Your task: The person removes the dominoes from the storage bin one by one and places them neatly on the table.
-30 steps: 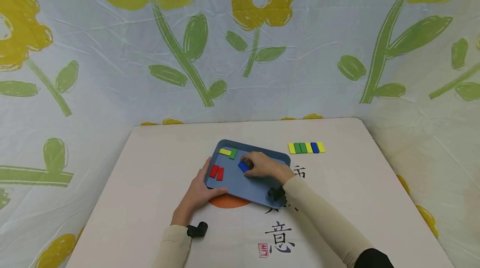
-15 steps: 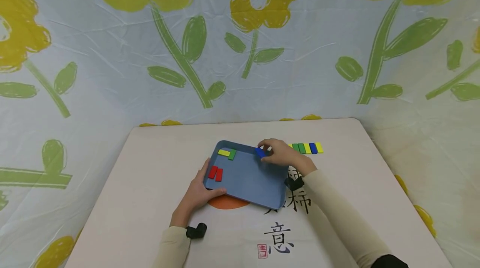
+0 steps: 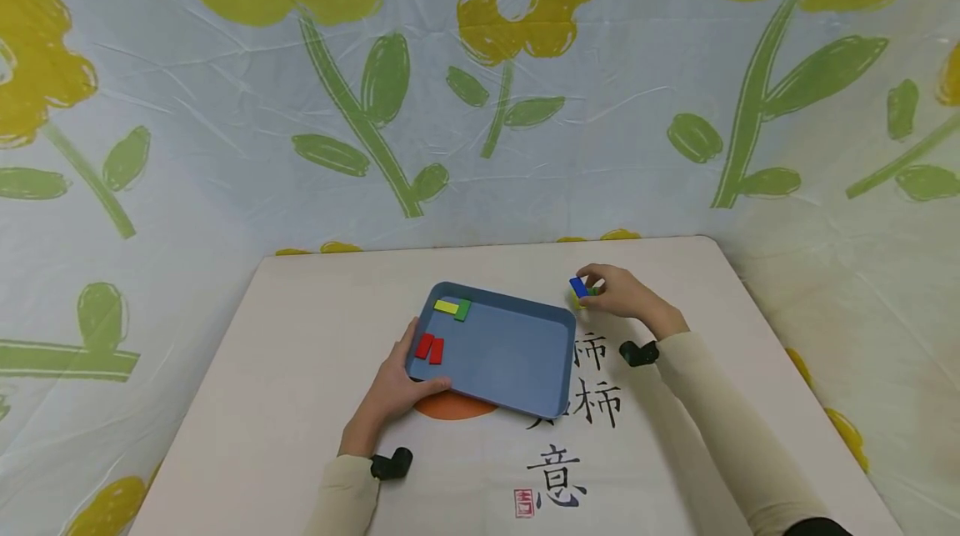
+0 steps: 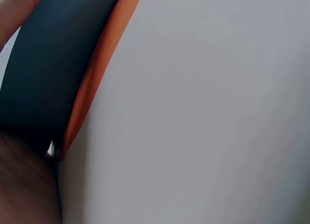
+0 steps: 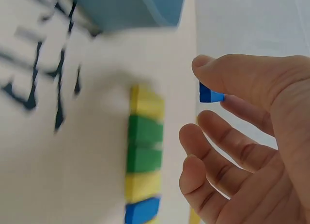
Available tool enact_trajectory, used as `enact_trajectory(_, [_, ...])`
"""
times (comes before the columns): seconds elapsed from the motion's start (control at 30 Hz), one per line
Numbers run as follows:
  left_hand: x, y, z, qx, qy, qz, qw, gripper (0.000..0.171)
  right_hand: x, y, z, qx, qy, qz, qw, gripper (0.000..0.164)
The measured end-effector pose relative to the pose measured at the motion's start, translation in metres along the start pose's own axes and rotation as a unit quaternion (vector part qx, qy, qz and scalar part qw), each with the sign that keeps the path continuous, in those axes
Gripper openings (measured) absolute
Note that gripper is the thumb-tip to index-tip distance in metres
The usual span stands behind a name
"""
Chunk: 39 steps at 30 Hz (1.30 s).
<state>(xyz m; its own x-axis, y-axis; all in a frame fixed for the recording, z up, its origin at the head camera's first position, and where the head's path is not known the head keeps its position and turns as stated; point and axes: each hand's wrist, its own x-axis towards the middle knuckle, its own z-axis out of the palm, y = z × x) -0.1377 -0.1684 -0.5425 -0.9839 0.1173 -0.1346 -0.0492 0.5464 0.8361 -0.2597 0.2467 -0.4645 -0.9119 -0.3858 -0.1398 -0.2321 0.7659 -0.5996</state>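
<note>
My right hand (image 3: 622, 293) pinches a small blue block (image 3: 579, 287) between thumb and fingers, above the left end of a block row at the tray's right. In the right wrist view this blue block (image 5: 210, 94) shows under the thumb, held off the table; the other fingers are loosely bent. The row has yellow, green (image 5: 144, 158) and blue blocks side by side; the hand mostly hides it in the head view. My left hand (image 3: 393, 390) holds the near left corner of the blue-grey tray (image 3: 510, 361), thumb along the near rim, fingers along the left side.
Inside the tray lie two red blocks (image 3: 437, 351), a yellow block (image 3: 446, 307) and a green block (image 3: 462, 310). The pale tabletop (image 3: 292, 353) bears black brush characters (image 3: 558, 473) and an orange shape (image 3: 453, 405) partly under the tray. A flower-printed cloth (image 3: 600, 169) stands behind the table.
My right hand has lifted the blue block out of the tray and carried it right, over the far right rim, to the row's left end. The left hand stays at the tray's corner.
</note>
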Motion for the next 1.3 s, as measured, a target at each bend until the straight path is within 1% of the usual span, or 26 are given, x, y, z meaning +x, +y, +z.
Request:
enact_trajectory(0.2, [-0.001, 0.0, -0.001, 0.001, 0.002, 0.002, 1.0, 0.11, -0.01, 0.029, -0.009, -0.029, 0.019, 0.046, 0.998, 0.052])
enact_trajectory(0.33, [-0.002, 0.001, -0.001, 0.005, 0.004, 0.001, 1.0, 0.11, -0.019, 0.048, -0.017, -0.038, 0.024, 0.067, 0.997, 0.053])
enact_trajectory(0.47, [-0.002, 0.001, -0.001, 0.011, 0.005, -0.002, 0.9999, 0.11, -0.027, 0.065, -0.023, -0.035, 0.025, 0.09, 0.995, 0.054])
enact_trajectory(0.7, [-0.002, 0.002, 0.0, 0.01, 0.002, -0.005, 0.9999, 0.11, -0.037, 0.089, -0.027, -0.034, 0.037, 0.12, 0.991, 0.056])
enact_trajectory(0.97, [-0.002, 0.0, 0.0, 0.011, 0.005, -0.004, 0.9999, 0.11, -0.037, 0.104, -0.027, -0.024, 0.024, 0.148, 0.988, 0.06])
enact_trajectory(1.3, [-0.002, 0.0, 0.0, 0.005, 0.004, -0.001, 1.0, 0.11, -0.031, 0.107, -0.027, -0.021, 0.003, 0.15, 0.988, 0.059])
